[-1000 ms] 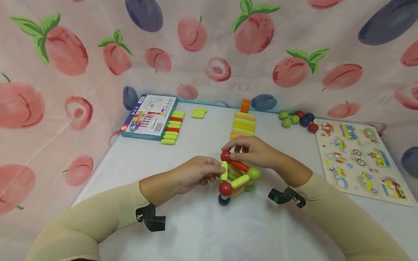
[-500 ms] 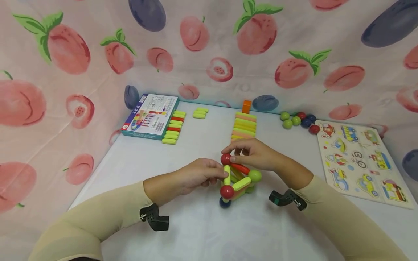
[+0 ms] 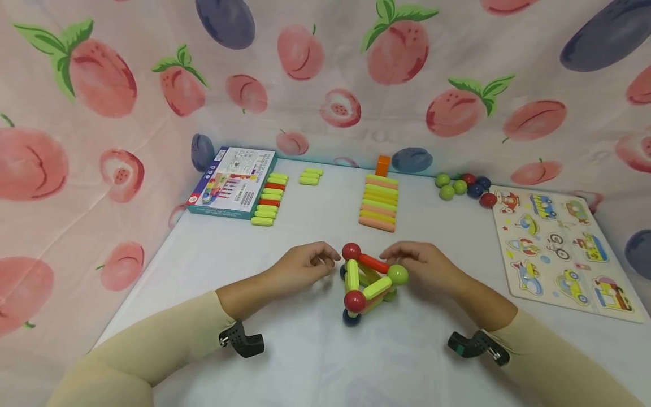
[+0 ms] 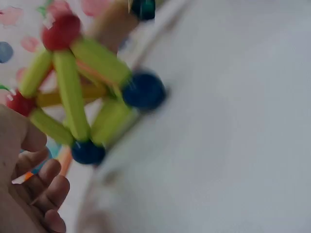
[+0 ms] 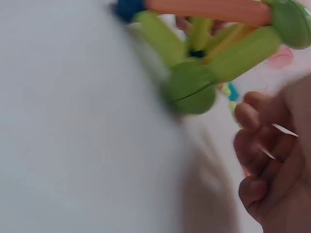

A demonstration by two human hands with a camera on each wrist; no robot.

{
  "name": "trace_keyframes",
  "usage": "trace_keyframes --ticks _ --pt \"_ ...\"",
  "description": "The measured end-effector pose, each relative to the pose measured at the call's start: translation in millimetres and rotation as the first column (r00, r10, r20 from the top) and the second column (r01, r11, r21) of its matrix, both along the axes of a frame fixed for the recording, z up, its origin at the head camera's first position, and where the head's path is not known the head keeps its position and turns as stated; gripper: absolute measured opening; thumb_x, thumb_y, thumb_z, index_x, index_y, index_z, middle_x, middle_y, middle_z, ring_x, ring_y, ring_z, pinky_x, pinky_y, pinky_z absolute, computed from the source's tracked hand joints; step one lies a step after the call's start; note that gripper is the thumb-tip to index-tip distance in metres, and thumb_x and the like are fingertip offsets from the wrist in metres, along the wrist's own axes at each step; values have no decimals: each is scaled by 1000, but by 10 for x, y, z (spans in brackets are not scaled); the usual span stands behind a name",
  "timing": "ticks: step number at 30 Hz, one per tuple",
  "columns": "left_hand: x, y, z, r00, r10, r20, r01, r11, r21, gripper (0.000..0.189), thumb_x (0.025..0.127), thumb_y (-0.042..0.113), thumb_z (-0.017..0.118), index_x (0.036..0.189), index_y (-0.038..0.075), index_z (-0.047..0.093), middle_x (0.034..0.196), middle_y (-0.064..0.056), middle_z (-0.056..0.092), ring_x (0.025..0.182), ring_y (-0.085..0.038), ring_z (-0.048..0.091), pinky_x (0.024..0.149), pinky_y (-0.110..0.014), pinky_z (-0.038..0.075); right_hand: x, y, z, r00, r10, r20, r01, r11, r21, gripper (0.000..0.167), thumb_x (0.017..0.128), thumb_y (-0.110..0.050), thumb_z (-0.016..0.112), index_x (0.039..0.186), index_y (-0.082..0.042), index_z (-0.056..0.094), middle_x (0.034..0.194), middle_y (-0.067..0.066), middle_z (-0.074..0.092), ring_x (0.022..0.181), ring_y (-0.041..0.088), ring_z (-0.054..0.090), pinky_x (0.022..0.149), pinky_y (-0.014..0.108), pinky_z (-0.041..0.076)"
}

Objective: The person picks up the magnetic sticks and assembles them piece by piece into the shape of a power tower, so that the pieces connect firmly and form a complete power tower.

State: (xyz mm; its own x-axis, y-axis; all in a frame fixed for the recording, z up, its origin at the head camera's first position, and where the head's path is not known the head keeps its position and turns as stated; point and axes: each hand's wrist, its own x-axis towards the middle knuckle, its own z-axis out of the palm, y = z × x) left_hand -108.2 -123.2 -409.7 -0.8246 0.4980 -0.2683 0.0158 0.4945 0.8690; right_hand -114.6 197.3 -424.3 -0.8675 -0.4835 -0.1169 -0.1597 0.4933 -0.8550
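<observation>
A frame of rods and magnetic-looking balls (image 3: 377,287) stands on the white table between my hands. Its top has a red ball (image 3: 351,251) at the back, another red ball (image 3: 355,301) at the front and a green ball (image 3: 398,275) on the right, joined by two yellow-green rods and a red rod (image 3: 373,263). Dark blue balls (image 4: 87,152) and a lower green ball (image 5: 188,87) form the base. Just left of the frame is my left hand (image 3: 302,265), loosely curled and holding nothing. On the other side my right hand (image 3: 427,265), fingers bent loosely, also holds nothing.
Behind the frame lies a row of rods (image 3: 378,203) with an orange block (image 3: 382,165) beyond it. A boxed set (image 3: 234,182) with rods beside it is at the back left. Loose balls (image 3: 460,186) and a picture puzzle board (image 3: 564,251) lie to the right.
My left hand has let go of the left yellow-green rod and drawn back left. The right hand has come off the back red ball and moved right and down. The frame stays standing.
</observation>
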Motion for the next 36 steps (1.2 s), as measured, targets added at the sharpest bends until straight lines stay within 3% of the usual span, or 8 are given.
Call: trace_keyframes --ticks 2,5,8,12,16,20,27,36 --pt "-23 -21 -95 992 -55 -118 45 995 -88 37 105 21 67 142 18 64 122 2 69 105 -17 62 86 -32 56 169 79 -110 996 38 -74 -30 994 105 26 100 -9 68 123 -19 75 111 -7 72 101 19 62 88 30 55" --pt "-54 -16 -224 968 -133 -214 100 982 -160 50 103 25 72 151 19 58 127 8 67 107 -12 61 90 -30 56 391 90 -225 973 82 -215 -37 978 206 34 94 -23 83 125 -26 72 101 -14 66 91 13 59 80 30 53" --pt "-75 27 -291 946 -168 -278 118 975 -186 48 102 25 75 147 16 62 115 10 69 100 -10 62 86 -29 56 530 1 -270 949 29 -315 51 969 242 43 88 -32 90 125 -25 71 89 -15 58 81 10 53 70 27 48" --pt "-127 89 -325 919 -174 -355 104 973 -206 37 101 21 76 137 14 69 104 11 70 94 -9 63 82 -27 56 582 -94 -271 926 -45 -376 145 959 242 40 86 -30 92 120 -21 73 77 -12 50 72 9 48 62 27 42" --pt "-237 152 -338 903 -171 -394 92 973 -212 31 100 20 76 131 13 73 103 8 71 92 -10 62 80 -28 55 510 -93 -263 927 -76 -367 188 941 281 40 86 -31 92 120 -21 73 75 -11 51 72 12 49 62 30 42" --pt "-364 206 -359 893 -162 -420 72 973 -221 28 99 23 78 125 15 74 99 10 71 88 -9 62 78 -28 54 339 -42 -246 941 -138 -309 236 922 307 40 89 -32 89 122 -17 72 83 -7 61 79 18 54 69 34 48" --pt "-460 278 -352 900 -96 -426 6 978 -208 26 96 27 82 118 17 75 90 12 70 83 -10 62 75 -30 52 17 41 -202 948 -176 -264 250 927 279 42 95 -29 83 133 -14 72 113 4 75 96 25 64 83 44 58" --pt "-578 325 -333 898 -90 -430 -21 969 -247 25 98 27 80 119 16 75 92 11 71 86 -10 63 79 -29 53 -84 57 -229 939 -203 -277 270 935 230 40 95 -23 82 130 -7 73 112 8 77 93 25 64 81 42 56"
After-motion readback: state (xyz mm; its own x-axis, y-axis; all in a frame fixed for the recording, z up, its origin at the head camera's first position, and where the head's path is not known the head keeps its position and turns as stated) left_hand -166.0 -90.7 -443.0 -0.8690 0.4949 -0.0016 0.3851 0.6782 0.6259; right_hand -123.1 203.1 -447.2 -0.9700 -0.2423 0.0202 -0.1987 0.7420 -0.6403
